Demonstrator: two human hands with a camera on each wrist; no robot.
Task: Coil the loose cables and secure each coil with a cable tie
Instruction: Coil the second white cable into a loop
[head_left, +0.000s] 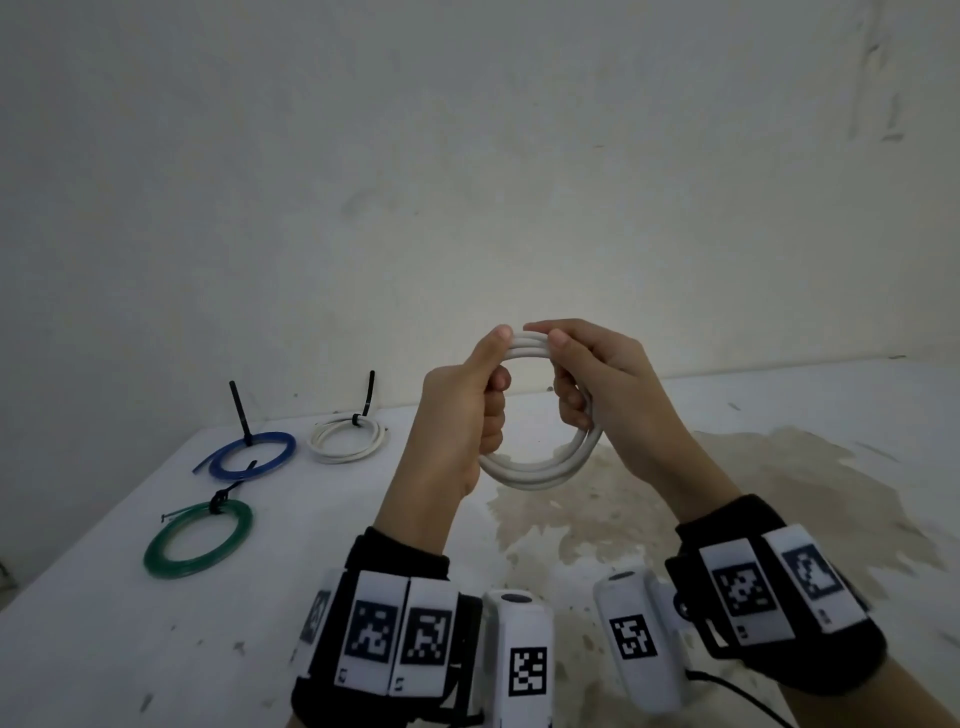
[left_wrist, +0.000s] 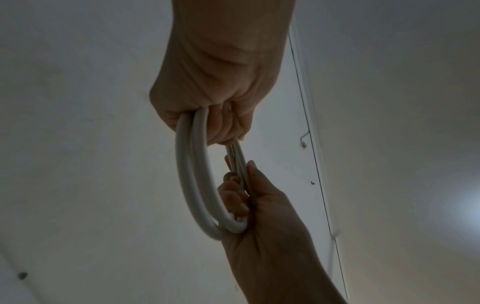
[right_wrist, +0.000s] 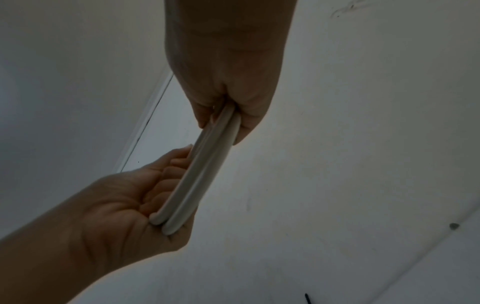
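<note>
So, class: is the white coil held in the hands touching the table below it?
Apart. The head view shows the white coil held up by the left hand and right hand, with the table visible well beneath its lowest loop.

A white table (head_left: 130, 623) stands against a scuffed, pale wall (head_left: 467, 156). A broad brownish stain (head_left: 675, 493) spreads over the tabletop at right, with small dark flecks scattered across the surface. Black wristbands (head_left: 395, 561) bearing white blocks printed with black-and-white square markers (head_left: 371, 631) fill the near edge.

Both hands (head_left: 470, 410) (head_left: 597, 384) raised, fingers curled, thumbs nearly touching.
</note>
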